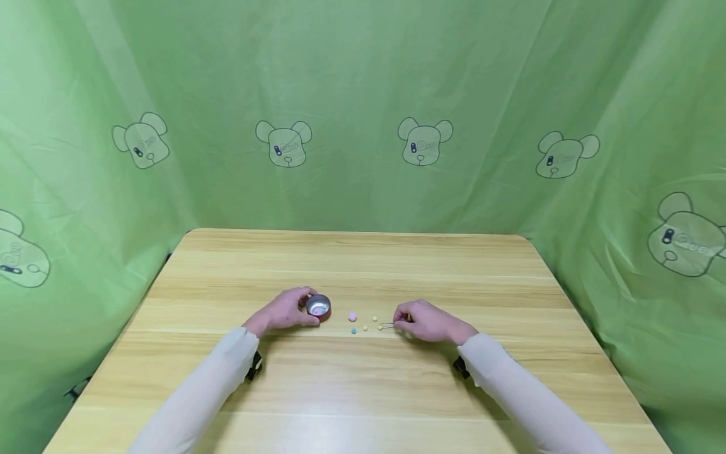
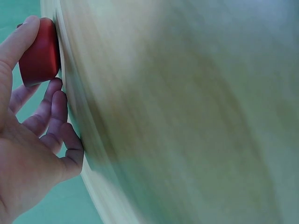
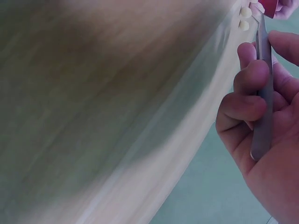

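Observation:
My left hand grips a small round red tin between thumb and fingers on the table. Its open top shows a silvery inside with something pink at the bottom. My right hand holds metal tweezers, their tips pointing left toward the tin. Right at those tips lies a small yellow piece. Two more yellow pieces, one nearer the back and one to the left, lie close by. Between them and the tin are a larger pink piece and a blue piece.
The wooden table spreads around both hands. Behind it and at both sides hangs a green curtain printed with bear heads. Pale sleeves cover both forearms, with a dark strap piece at each wrist.

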A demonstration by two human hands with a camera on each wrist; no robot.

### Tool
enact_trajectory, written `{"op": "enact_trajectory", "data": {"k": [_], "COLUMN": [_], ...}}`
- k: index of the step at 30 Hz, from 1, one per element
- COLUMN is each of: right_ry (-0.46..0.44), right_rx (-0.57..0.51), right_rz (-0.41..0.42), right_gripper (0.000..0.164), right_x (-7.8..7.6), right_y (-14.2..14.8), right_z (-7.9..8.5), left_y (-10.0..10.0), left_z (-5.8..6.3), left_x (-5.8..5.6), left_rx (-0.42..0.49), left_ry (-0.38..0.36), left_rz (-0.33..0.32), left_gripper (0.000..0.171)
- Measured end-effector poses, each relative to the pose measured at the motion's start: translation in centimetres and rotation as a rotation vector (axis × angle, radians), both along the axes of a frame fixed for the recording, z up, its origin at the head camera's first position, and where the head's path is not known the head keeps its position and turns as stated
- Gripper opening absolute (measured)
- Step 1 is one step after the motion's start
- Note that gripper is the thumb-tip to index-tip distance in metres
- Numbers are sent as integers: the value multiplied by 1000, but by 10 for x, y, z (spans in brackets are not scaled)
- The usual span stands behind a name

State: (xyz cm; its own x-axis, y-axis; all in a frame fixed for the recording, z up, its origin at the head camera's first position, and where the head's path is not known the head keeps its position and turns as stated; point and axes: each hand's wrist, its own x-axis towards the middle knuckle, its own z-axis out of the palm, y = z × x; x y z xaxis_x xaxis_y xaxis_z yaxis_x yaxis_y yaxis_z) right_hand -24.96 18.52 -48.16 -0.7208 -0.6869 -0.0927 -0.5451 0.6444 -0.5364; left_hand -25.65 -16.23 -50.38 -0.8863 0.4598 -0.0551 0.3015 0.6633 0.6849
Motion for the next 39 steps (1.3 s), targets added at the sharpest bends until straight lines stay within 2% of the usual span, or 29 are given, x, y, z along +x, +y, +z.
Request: {"op": "enact_trajectory", "data": {"k": [9,21,26,39], "right_ry": [13,61,68,13], "right_rx": [13,3,2,-30], "right_rz": [6,44,49,-3], "right_gripper": [9,8,9,14], "right_x": [-1,-2,-2,-5], "right_y": [2,1,0,-3], "right_z": [-2,-1,-1,5], "left_y": [1,0,0,0], "left_z": [0,-2,-2,1], "left_x": [-1,-1,-2,0], "left_rx": [6,18,8,11], "left_ry": [-8,25,9,-4], "left_rz": [11,-4,5,0], "left_gripper": [54,55,55,55]}}
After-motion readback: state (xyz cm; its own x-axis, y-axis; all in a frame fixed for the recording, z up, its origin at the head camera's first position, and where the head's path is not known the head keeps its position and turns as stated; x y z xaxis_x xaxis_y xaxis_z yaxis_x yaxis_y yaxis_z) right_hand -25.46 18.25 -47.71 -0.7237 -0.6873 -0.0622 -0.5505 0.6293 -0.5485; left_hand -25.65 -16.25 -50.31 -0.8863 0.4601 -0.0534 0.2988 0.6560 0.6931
